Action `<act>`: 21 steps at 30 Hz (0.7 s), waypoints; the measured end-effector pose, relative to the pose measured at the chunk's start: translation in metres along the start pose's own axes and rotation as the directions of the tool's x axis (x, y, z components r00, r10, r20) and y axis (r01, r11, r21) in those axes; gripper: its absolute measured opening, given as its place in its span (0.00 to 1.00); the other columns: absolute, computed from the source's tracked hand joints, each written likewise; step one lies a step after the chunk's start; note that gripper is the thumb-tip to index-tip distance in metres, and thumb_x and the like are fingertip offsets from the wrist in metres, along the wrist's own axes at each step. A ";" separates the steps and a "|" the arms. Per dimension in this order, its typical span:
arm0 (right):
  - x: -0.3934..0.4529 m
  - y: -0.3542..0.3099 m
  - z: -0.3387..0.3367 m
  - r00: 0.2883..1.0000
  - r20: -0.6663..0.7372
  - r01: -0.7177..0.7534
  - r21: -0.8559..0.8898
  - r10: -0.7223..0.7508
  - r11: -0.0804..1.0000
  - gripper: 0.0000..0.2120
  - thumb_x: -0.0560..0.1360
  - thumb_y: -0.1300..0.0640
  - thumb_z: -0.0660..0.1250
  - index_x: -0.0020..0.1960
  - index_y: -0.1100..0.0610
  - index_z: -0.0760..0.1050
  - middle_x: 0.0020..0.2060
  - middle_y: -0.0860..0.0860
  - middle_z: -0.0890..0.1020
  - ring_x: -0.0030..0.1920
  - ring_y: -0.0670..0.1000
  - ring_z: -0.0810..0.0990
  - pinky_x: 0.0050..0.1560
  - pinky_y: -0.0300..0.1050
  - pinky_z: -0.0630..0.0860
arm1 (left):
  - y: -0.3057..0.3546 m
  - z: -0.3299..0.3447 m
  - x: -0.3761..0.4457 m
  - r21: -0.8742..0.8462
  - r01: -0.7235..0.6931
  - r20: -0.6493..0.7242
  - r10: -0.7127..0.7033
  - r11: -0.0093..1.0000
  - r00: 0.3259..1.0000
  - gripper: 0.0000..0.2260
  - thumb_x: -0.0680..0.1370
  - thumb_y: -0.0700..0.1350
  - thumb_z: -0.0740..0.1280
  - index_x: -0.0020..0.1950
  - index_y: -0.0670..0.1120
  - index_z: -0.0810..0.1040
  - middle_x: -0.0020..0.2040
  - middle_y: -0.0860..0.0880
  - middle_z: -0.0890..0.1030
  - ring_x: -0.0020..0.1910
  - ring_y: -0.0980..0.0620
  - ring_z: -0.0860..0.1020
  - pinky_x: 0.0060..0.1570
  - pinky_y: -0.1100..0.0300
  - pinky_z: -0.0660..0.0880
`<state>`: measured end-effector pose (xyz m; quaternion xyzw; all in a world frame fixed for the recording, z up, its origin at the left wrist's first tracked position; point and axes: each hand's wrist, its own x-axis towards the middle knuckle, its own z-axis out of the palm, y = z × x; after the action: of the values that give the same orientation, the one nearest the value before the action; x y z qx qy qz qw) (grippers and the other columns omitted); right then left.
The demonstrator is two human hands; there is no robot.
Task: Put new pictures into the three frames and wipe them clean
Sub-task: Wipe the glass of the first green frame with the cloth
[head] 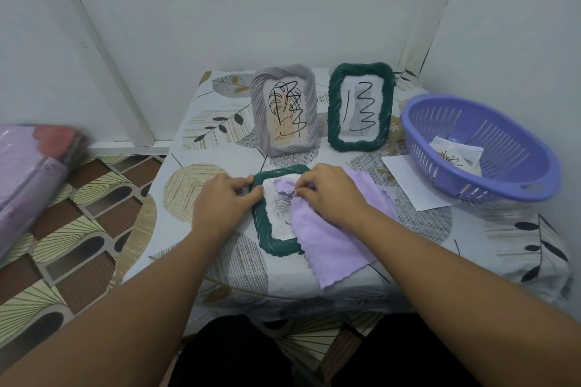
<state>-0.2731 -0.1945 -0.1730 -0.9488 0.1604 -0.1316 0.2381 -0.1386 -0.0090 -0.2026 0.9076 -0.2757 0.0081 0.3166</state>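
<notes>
We found the flat green frame [276, 213] lying near the counter's [440, 229] front edge, with bare cloth-covered surface to its left and a purple basket [481, 147] well apart at right. Our left hand [224, 201] gripped the frame's upper-left corner. Our right hand [330, 191] pinched the lilac cloth [330, 242] over its glass.

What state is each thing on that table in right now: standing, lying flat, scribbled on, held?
Grey frame: standing upright, glass scribbled with black marker.
Upright green frame: standing, glass scribbled too.
Flat green frame: lying flat, partly under the cloth.
Cloth: spread out, pressed on the flat frame.
Basket: upright, papers inside.
Left hand: grips the flat frame's edge.
Right hand: pinches the cloth.
</notes>
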 end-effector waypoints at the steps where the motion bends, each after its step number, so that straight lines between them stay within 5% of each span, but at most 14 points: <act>1: 0.000 -0.001 0.003 1.000 -0.005 -0.002 0.004 0.002 1.000 0.05 0.78 0.54 0.71 0.48 0.49 0.86 0.42 0.46 0.77 0.44 0.49 0.76 0.43 0.43 0.69 | 0.000 0.000 0.000 -0.004 0.003 -0.001 -0.003 1.000 1.000 0.20 0.75 0.65 0.68 0.63 0.58 0.84 0.45 0.52 0.75 0.49 0.49 0.75 0.50 0.49 0.76; 21: -0.007 -0.001 -0.001 0.992 0.083 0.089 0.066 -0.094 0.994 0.04 0.77 0.55 0.73 0.47 0.50 0.87 0.43 0.47 0.81 0.44 0.49 0.80 0.49 0.48 0.77 | 0.000 -0.001 0.000 -0.004 -0.009 -0.001 0.009 1.000 1.000 0.19 0.75 0.65 0.68 0.61 0.58 0.85 0.44 0.51 0.76 0.47 0.49 0.75 0.46 0.51 0.76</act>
<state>-0.2795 -0.1920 -0.1725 -0.9521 0.1020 -0.1062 0.2681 -0.1383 -0.0090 -0.2018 0.9057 -0.2796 0.0094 0.3187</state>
